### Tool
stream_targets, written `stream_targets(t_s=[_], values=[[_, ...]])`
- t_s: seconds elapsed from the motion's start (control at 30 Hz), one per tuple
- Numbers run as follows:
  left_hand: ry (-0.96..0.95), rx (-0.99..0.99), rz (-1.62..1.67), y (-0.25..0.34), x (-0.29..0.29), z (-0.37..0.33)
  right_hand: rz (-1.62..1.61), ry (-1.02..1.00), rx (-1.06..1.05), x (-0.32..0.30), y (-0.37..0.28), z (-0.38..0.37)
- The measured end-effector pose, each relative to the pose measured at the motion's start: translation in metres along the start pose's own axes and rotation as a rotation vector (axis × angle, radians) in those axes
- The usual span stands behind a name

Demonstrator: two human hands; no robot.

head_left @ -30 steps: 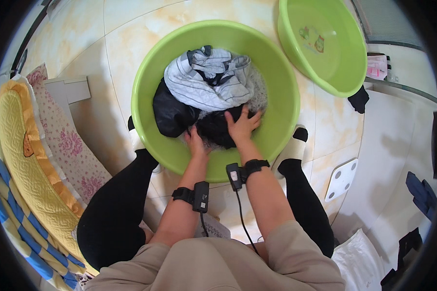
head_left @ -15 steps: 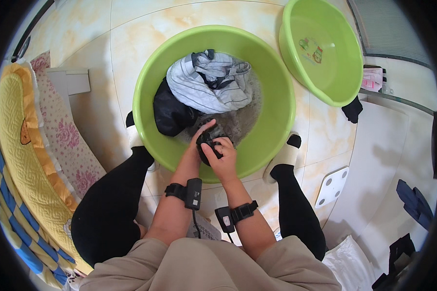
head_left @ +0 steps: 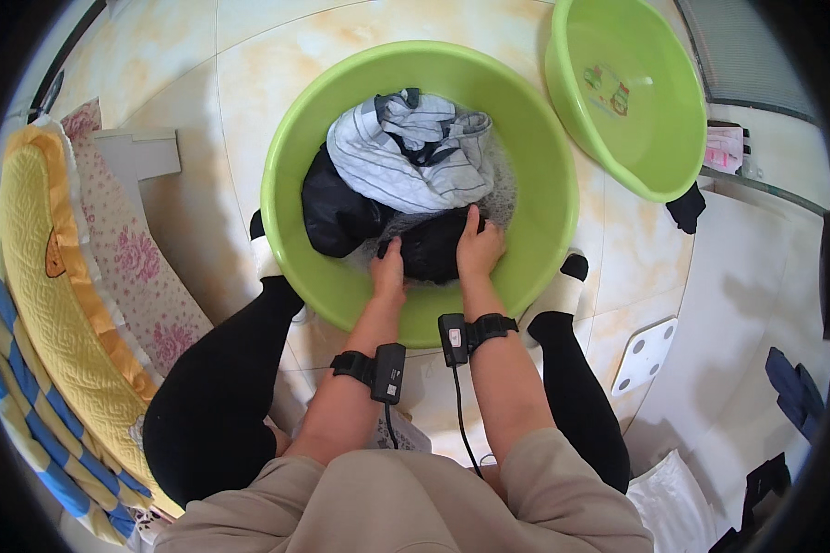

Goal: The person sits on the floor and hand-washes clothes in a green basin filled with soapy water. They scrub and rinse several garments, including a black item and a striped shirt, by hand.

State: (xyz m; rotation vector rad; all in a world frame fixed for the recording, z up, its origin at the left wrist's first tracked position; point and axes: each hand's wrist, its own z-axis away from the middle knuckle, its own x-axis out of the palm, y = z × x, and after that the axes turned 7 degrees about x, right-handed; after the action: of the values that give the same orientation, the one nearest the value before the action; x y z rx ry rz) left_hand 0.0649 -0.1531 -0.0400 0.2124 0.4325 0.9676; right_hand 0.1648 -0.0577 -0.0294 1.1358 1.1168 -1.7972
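Inside the large green basin (head_left: 281, 198), my left hand (head_left: 389, 267) and my right hand (head_left: 480, 247) grip opposite ends of a wet black cloth (head_left: 429, 244), which is stretched out between them just over the sudsy water (head_left: 505, 189). Both thumbs lie on top of it, and the other fingers are partly hidden beneath. Behind the cloth a white striped garment (head_left: 415, 161) with dark trim is heaped up. To its left another black garment (head_left: 337, 207) bulges out of the water.
A second green basin (head_left: 655, 120) stands at the upper right. A white bathroom scale (head_left: 645, 356) lies on the tiles at right. Yellow quilted bedding (head_left: 65, 304) fills the left side. My feet straddle the large basin.
My hands have moved apart and to the right. The black cloth, bunched up between them before, is now spread wide over the water.
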Motion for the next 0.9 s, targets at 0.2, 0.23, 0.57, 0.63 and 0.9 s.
stream_targets(t_s=[0.2, 0.23, 0.57, 0.63, 0.9], values=[[0.076, 0.296, 0.022, -0.014, -0.013, -0.020, 0.239, -0.298, -0.116, 0.005, -0.006, 0.024], [0.006, 0.161, 0.090, -0.010, -0.011, -0.017, 0.196, -0.312, -0.065, 0.008, -0.009, 0.028], [-0.686, -0.185, 0.436, 0.043, -0.026, 0.015, -0.537, -0.420, -0.458, -0.058, -0.013, 0.097], [-0.767, -0.267, 0.354, 0.041, -0.022, 0.007, -0.588, -0.391, -0.548, -0.071, -0.017, 0.103], [-0.518, -0.196, 0.481, 0.013, -0.003, 0.000, -0.489, -0.256, -0.392, -0.047, -0.032, 0.078]])
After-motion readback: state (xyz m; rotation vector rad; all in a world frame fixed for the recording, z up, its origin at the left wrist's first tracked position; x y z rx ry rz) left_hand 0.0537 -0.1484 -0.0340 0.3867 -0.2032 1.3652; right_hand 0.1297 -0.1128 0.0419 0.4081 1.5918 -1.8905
